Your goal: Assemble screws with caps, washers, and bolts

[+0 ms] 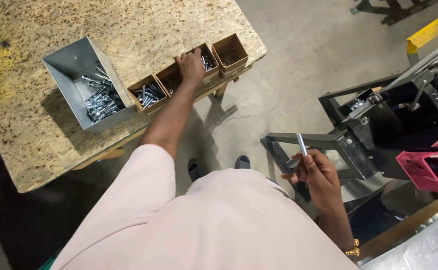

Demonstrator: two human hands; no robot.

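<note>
Four small brown cardboard boxes (pixel 179 75) sit in a row along the near edge of a chipboard table (pixel 39 130), whose surface is rough, flecked and tan, with a faded yellow stain at its left side. We see our left hand (pixel 191 65) stretched out over the third box in the row, fingers curled down into it; whether they grip anything we cannot tell. The box at the left end of the row (pixel 149 94) holds a heap of shiny silver bolts, the box under the hand shows a few more beside the fingers, and the end box on the right (pixel 230 52) looks bare inside. Just left of the row stands a grey sheet-metal bin (pixel 74 65), square-sided and open on top, with a loose pile of long zinc-bright bolts (pixel 99 97) in its bottom.

Our right hand (pixel 316 172) is well apart from the table, raised near a black steel frame (pixel 349 142). It is closed around one slim silver bolt (pixel 302 145), held upright between thumb and fingers, its shaft standing above the knuckles. A gold bracelet (pixel 353 247) circles that wrist. Beside the frame sits a pink plastic tray (pixel 421 170) with slotted walls. A yellow painted strip (pixel 431 30) marks the smooth grey concrete floor (pixel 299 60) at upper right.
</note>
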